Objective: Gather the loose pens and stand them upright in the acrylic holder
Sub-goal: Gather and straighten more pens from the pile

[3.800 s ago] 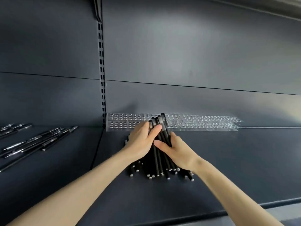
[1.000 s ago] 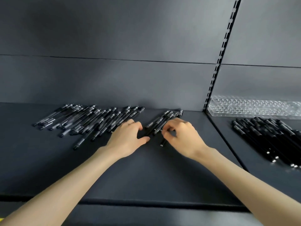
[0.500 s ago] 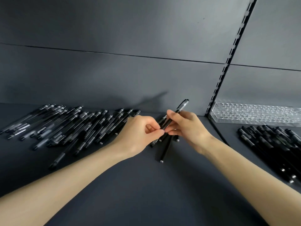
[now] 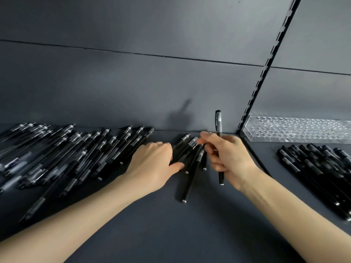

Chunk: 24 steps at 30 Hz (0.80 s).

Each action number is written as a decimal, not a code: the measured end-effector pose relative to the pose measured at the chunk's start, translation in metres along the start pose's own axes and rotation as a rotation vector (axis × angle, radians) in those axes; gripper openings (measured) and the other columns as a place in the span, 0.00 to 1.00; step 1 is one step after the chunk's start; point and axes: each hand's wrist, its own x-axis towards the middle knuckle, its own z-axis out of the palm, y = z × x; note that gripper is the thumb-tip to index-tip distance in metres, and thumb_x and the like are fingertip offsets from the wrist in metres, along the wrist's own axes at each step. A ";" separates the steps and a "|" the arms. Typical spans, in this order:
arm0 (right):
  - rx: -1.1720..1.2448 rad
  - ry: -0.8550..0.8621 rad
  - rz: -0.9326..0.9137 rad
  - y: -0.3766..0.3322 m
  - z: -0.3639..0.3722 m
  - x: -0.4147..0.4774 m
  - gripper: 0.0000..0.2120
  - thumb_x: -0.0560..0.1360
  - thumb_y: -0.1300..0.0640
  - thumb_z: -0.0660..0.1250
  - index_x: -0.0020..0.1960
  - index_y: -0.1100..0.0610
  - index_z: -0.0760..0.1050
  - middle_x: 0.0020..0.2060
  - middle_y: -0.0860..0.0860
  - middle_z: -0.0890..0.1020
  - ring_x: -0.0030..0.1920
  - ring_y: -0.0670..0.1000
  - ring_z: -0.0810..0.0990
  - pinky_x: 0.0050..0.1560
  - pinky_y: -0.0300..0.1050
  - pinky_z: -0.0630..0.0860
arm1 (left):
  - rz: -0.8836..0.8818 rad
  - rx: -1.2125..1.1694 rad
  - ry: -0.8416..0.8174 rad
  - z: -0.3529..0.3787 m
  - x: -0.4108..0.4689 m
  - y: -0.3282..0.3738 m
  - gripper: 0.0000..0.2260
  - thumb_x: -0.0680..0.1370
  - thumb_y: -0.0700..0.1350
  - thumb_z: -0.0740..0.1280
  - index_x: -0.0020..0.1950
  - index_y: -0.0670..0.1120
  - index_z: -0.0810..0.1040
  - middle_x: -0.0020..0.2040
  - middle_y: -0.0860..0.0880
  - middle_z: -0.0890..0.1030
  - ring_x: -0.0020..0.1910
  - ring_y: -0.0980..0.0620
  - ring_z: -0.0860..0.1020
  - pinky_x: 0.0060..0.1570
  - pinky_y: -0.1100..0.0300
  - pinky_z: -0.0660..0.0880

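Your right hand [image 4: 228,158] grips one pen [image 4: 218,121] upright; your left hand [image 4: 152,163] lies flat on loose pens [image 4: 190,174] pointing away. The holder [image 4: 296,130] sits far right, nearest your right hand

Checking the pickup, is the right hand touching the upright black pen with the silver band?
Touching. The head view shows the right hand with fingers curled round the upright black pen, cap above the fist, end below.
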 end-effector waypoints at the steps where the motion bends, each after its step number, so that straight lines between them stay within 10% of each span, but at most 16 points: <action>1: -0.019 -0.002 0.017 0.003 0.001 -0.001 0.11 0.78 0.58 0.63 0.43 0.64 0.77 0.24 0.50 0.67 0.19 0.44 0.55 0.18 0.32 0.51 | -0.009 -0.011 -0.011 0.000 0.000 -0.001 0.14 0.77 0.59 0.63 0.46 0.48 0.73 0.48 0.51 0.77 0.49 0.50 0.76 0.42 0.61 0.64; 15: 0.034 -0.009 0.014 0.013 0.002 0.004 0.16 0.81 0.54 0.59 0.46 0.67 0.76 0.29 0.55 0.74 0.23 0.48 0.68 0.20 0.37 0.61 | -0.096 -0.044 -0.005 -0.007 0.006 -0.006 0.14 0.78 0.59 0.60 0.39 0.51 0.72 0.43 0.53 0.69 0.50 0.49 0.72 0.51 0.56 0.60; 21: 0.219 -0.069 -0.045 0.008 0.003 0.001 0.17 0.81 0.53 0.58 0.44 0.64 0.77 0.39 0.59 0.82 0.40 0.55 0.81 0.45 0.48 0.79 | 0.094 -0.514 0.051 0.000 -0.011 0.026 0.13 0.77 0.54 0.64 0.38 0.46 0.76 0.37 0.54 0.71 0.36 0.56 0.71 0.39 0.60 0.65; 24: 0.313 0.125 -0.080 -0.005 -0.011 0.006 0.13 0.81 0.56 0.57 0.40 0.60 0.71 0.30 0.56 0.79 0.28 0.52 0.77 0.29 0.44 0.79 | 0.095 -0.421 0.018 0.011 -0.013 0.027 0.15 0.75 0.60 0.64 0.48 0.49 0.78 0.46 0.56 0.72 0.47 0.58 0.71 0.49 0.61 0.67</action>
